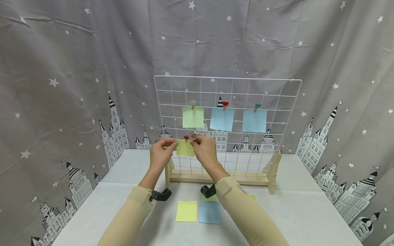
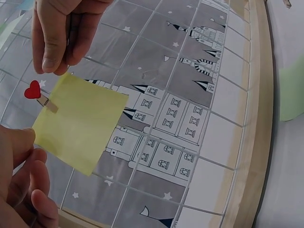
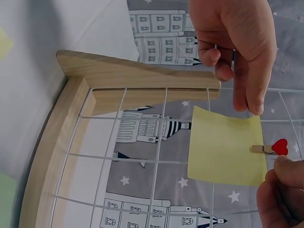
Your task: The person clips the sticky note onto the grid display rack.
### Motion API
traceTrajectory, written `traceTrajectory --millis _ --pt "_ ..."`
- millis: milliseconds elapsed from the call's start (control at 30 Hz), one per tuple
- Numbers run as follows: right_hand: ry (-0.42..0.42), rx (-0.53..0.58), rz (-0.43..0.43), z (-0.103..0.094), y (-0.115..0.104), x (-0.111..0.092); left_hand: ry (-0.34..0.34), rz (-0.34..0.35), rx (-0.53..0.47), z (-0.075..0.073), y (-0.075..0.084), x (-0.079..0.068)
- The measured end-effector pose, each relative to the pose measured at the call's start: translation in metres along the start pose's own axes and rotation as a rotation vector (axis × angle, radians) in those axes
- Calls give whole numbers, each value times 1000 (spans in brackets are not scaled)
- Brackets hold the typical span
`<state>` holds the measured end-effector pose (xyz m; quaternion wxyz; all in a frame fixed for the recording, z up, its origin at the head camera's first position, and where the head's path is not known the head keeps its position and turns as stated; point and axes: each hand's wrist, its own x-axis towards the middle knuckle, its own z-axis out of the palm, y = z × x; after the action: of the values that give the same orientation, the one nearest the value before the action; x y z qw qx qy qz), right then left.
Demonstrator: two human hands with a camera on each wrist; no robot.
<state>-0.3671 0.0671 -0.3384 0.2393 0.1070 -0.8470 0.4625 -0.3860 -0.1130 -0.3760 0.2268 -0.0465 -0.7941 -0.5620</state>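
Note:
A yellow sticky note [image 1: 185,150] hangs on a white wire grid [image 1: 227,78] from a small wooden clothespin with a red heart [image 1: 186,137]. At the note's upper left corner, my left hand [image 1: 160,153] pinches the paper between thumb and fingers. My right hand [image 1: 205,150] is by the upper right corner, thumb and index finger apart and close beside the heart. Seen from the right wrist, the note [image 3: 225,147] lies against the wires, its top edge slightly curved. Above it hang a green note [image 1: 193,118] and two blue notes [image 1: 222,119], each under its own heart clothespin.
The grid stands in a wooden base [image 1: 218,178] on a white table. In front lie a yellow note [image 1: 186,211], a blue note [image 1: 210,212] and a green one [image 1: 212,198], partly hidden by the right arm. A grey patterned curtain [image 1: 92,51] hangs behind.

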Motion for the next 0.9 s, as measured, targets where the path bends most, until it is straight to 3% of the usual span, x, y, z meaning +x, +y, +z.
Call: traceTrajectory --millis 500,900 --pt "6 30 30 -9 2 -6 -109 56 -2 -1 0 -8" --pt "-37 62 43 -31 8 -18 -201 88 16 -3 2 -14"
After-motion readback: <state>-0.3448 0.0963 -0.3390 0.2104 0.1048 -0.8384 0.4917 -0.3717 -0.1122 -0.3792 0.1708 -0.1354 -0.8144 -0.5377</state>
